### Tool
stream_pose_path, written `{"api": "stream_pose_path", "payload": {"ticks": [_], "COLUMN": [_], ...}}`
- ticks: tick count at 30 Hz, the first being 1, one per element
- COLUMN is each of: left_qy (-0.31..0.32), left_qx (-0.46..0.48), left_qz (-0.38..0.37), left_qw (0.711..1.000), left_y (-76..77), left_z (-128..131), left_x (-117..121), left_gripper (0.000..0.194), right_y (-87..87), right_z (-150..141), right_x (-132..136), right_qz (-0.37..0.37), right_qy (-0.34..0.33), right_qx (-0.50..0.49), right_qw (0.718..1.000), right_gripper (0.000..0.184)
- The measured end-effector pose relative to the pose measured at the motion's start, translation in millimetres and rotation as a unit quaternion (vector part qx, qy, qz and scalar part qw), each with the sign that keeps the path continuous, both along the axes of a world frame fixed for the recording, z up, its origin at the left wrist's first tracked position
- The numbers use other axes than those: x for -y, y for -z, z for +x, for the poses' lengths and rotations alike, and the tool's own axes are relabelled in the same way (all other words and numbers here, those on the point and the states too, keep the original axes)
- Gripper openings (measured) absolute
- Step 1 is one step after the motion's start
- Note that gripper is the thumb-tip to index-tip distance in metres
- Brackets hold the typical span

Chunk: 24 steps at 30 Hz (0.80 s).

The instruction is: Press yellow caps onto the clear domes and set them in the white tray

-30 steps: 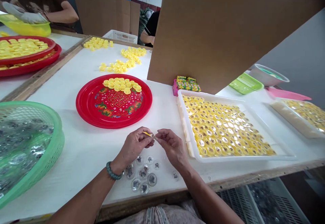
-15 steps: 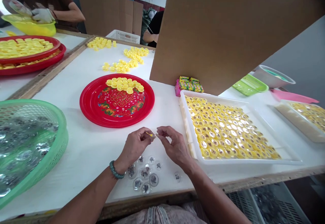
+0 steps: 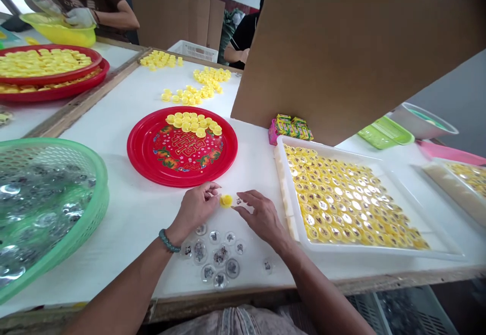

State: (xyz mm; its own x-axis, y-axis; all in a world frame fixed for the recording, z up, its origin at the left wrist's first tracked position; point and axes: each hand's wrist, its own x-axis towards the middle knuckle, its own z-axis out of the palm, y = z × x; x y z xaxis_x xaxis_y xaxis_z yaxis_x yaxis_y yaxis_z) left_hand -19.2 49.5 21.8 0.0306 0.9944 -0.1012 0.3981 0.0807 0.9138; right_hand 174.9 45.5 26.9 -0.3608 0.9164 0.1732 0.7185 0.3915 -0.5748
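Left hand [image 3: 197, 206]: closed in a pinch, thumb and forefinger gripping the left edge of a yellow cap [image 3: 226, 201]; bead bracelet [image 3: 168, 242] on the wrist.
Right hand [image 3: 261, 216]: thumb and forefinger around a printed clear disc [image 3: 239, 201], apparently gripping it; exact contact too small to confirm.
Yellow cap: between the two hands, above the white tabletop [image 3: 132, 228], near side of the red tray.
Loose discs [image 3: 220, 256]: clear, dark-printed, grouped flat on the tabletop below the hands; one further disc [image 3: 268, 265] lies apart to the right.
Red tray [image 3: 141, 157]: round, patterned, beyond the left hand; small yellow caps [image 3: 193, 123] gathered toward its far side.
Far tabletop: more yellow caps [image 3: 205, 86] scattered beyond the red tray.
White tray [image 3: 383, 249]: right of the right hand; filled largely with rows of yellow pieces [image 3: 341, 193] bearing clear printed tops.
Green basket [image 3: 99, 185]: near left; holds a mass of clear printed discs [image 3: 41, 208].
Small packets [image 3: 294, 127]: in a pink container [image 3: 272, 133], at the far left corner of the white tray, before a cardboard panel [image 3: 326, 51].
Co-worker [image 3: 94, 1]: far left, gloved hand [image 3: 81, 17] at a yellow bowl [image 3: 70, 35].
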Motion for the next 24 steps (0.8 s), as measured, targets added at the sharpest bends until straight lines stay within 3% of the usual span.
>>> {"api": "stream_pose_path", "payload": {"ticks": [2,6,15,19,24], "left_qy": [0.024,0.059,0.053,0.049,0.066], "left_qx": [-0.049,-0.021,0.009,0.011,0.068], "left_qz": [-0.001,0.003,0.005,-0.011,-0.084], "left_qw": [0.999,0.998,0.999,0.999,0.992], "left_y": [5.6,14.3,25.5,21.9,13.3], "left_z": [-1.3,2.8,4.9,5.5,3.7], "left_x": [-2.4,-3.6,-8.1,-8.4,-8.6], "left_gripper": [0.027,0.023,0.026,0.025,0.025], "right_y": [0.2,-1.8,-4.4,-7.8,-20.8], "right_z": [2.9,-5.7,-14.1,-18.3,-29.9], "right_x": [-5.6,-16.8,-29.2,-29.5,-32.8], "right_qz": [-0.001,0.010,-0.015,-0.008,-0.037], "right_qy": [-0.035,-0.098,-0.185,-0.189,-0.201], "right_qx": [0.025,0.076,0.154,0.211,0.286], "right_qw": [0.999,0.992,0.970,0.959,0.936], "right_gripper": [0.028,0.026,0.022,0.019,0.013]}}
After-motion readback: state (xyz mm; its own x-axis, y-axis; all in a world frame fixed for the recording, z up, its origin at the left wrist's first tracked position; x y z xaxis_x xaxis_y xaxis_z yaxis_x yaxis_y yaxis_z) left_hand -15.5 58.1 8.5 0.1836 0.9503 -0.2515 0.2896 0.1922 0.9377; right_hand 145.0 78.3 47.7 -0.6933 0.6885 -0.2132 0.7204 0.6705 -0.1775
